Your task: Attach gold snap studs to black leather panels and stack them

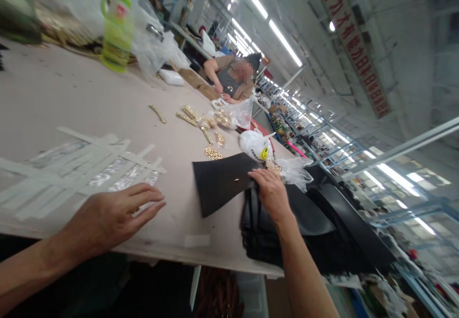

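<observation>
A flat black panel that looks like leather (224, 184), with a small gold fitting (236, 180) on it, is held at its right edge by my right hand (270, 191). Under and beside that hand lies a stack of black folded pieces (261, 241). My left hand (116, 213) hovers over the table's near side, thumb and fingers apart and nothing between them. Just beyond it, strips of pale tape (103, 165) cross clear plastic on the tabletop. Gold chain pieces (213, 153) lie past the panel.
A yellow-green water jug (117, 33) stands at the far left beside clear plastic bags (147, 45). A white bag with a yellow smiley (255, 146) sits behind the panel. Across the table (118, 98), another person (229, 76) works with both hands. A bin (253, 291) is below the near edge.
</observation>
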Action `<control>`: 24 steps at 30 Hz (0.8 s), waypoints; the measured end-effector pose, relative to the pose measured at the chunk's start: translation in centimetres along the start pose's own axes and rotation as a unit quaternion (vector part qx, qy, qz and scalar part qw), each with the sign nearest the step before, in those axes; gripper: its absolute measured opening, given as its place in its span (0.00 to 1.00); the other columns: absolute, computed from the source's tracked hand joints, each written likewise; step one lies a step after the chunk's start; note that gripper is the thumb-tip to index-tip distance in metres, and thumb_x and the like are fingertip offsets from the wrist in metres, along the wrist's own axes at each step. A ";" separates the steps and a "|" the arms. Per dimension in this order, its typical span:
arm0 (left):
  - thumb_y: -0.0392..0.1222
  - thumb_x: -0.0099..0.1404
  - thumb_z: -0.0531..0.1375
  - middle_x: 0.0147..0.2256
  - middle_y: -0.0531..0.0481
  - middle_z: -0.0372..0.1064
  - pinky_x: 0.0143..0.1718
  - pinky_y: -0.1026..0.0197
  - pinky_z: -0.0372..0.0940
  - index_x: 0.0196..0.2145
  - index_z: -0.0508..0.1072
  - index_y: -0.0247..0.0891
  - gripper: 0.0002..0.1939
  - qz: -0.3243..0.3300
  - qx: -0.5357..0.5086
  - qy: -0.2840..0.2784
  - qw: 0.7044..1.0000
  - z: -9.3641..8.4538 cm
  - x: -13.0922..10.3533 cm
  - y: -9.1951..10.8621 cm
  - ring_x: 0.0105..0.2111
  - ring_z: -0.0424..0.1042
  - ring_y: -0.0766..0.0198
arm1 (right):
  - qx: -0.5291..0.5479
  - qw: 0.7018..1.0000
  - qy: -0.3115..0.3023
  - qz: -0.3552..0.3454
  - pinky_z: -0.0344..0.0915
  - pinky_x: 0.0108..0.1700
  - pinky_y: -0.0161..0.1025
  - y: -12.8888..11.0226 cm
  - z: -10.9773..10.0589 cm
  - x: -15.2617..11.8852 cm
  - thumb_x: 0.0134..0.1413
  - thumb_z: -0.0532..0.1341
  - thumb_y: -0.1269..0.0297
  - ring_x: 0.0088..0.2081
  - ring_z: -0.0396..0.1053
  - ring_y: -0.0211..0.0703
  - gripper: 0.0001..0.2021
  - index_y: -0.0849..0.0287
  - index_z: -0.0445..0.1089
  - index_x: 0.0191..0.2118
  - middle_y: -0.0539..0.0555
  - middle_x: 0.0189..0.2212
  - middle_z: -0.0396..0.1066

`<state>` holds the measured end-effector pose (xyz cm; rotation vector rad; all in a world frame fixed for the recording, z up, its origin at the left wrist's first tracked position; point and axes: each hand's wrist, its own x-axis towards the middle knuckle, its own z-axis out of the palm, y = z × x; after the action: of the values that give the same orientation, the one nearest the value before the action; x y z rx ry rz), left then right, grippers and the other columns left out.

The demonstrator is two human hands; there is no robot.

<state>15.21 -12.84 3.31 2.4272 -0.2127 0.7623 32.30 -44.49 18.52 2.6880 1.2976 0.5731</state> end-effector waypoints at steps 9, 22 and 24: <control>0.52 0.71 0.46 0.44 0.50 0.78 0.47 0.56 0.67 0.40 0.79 0.43 0.23 -0.076 0.037 -0.159 0.984 0.5 1.0 -3.5 0.45 0.76 0.54 | 0.005 0.895 -0.067 0.440 0.66 0.58 0.44 13.4 0.5 -17.4 0.47 0.49 0.79 0.52 0.75 0.52 0.31 0.60 0.75 0.55 0.59 0.50 0.77; 0.52 0.69 0.51 0.41 0.52 0.78 0.45 0.61 0.66 0.38 0.79 0.44 0.18 -0.103 0.021 -0.150 0.983 0.9 0.5 -3.2 0.41 0.76 0.57 | 0.204 0.846 -0.124 0.476 0.66 0.59 0.42 16.0 -2.6 -19.6 0.45 0.60 0.69 0.56 0.72 0.49 0.32 0.61 0.70 0.60 0.59 0.56 0.73; 0.52 0.69 0.52 0.40 0.52 0.78 0.44 0.61 0.67 0.37 0.79 0.44 0.18 -0.099 0.018 -0.136 0.986 0.9 0.5 -3.1 0.40 0.77 0.57 | 0.181 0.856 -0.074 0.479 0.67 0.59 0.44 16.7 -2.8 -16.8 0.55 0.58 0.62 0.56 0.72 0.49 0.29 0.62 0.67 0.63 0.62 0.56 0.73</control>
<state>17.03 -10.81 1.49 2.5355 -0.0609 0.3478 34.00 -68.21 20.47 3.4887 -0.1001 0.1521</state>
